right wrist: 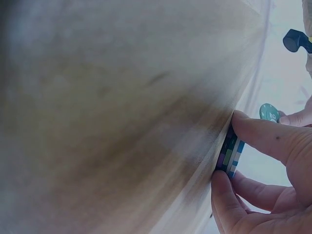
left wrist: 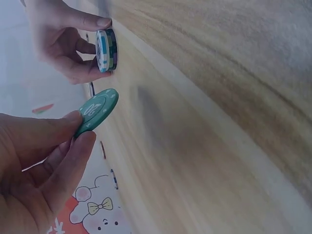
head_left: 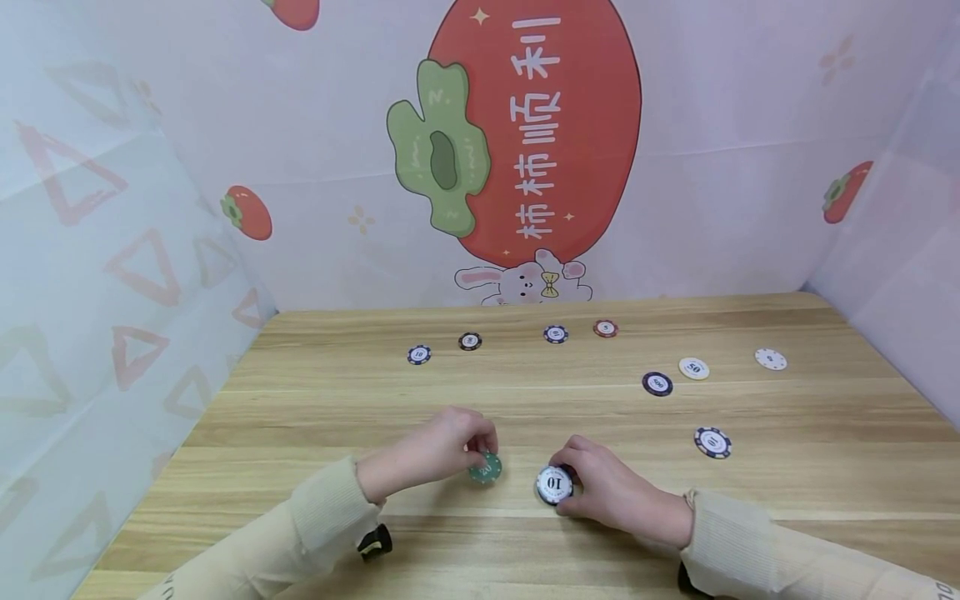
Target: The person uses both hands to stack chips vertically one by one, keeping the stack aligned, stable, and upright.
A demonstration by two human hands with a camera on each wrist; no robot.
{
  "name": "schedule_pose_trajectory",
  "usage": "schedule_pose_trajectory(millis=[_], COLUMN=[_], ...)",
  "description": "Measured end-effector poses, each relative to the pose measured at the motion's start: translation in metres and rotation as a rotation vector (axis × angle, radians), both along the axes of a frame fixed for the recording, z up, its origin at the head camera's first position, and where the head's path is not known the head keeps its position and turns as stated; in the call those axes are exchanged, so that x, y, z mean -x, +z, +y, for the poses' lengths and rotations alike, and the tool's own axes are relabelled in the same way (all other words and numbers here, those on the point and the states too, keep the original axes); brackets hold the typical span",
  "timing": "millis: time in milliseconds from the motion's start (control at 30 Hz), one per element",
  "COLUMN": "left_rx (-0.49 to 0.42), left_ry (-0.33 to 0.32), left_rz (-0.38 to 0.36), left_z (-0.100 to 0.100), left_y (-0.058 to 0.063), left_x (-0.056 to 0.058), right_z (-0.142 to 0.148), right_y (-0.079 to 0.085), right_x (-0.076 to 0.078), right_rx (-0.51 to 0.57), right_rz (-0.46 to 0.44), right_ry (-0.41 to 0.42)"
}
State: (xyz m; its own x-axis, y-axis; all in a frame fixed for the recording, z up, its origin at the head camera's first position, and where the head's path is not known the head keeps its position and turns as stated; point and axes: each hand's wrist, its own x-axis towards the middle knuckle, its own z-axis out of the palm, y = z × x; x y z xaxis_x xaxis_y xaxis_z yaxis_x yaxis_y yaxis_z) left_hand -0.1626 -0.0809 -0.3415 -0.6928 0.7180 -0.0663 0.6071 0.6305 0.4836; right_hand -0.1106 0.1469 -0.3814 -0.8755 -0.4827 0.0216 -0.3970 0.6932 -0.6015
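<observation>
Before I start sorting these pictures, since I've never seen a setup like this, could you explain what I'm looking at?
There is no machine at work here, just a person's two bare hands. The widest picture comes from a camera worn on the head, looking forward and down. The other two come from cameras on the wrists, each watching that hand's work.

On the wooden table, eight loose chips lie spread out beyond and to the right of the hands. The left hand pinches a green chip, held above the table. The right hand grips a small stack of chips resting on the table; its top face is white and reads 10.
</observation>
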Motion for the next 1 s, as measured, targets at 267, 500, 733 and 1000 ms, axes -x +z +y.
schedule_pose_trajectory(millis=[267,500,733,1000], left_rx=[-0.083,-0.155,-0.264,-0.347], left_ry=[0.048,0.098,0.167,0.237], left_rz=[-0.128,-0.25,-0.44,-0.595], left_z=[0.003,0.007,0.011,0.018], left_y=[-0.007,-0.011,-0.018,-0.028], left_x=[0.003,0.002,0.001,-0.003], right_z=[0.0,0.0,0.0,0.001], right_y=[0.0,0.0,0.0,-0.002], right_x=[0.001,0.0,0.001,0.001], right_rx=[-0.002,-0.001,-0.002,0.0], right_rz=[0.007,-0.003,-0.008,0.033], right_ry=[0.004,-0.002,-0.001,0.011])
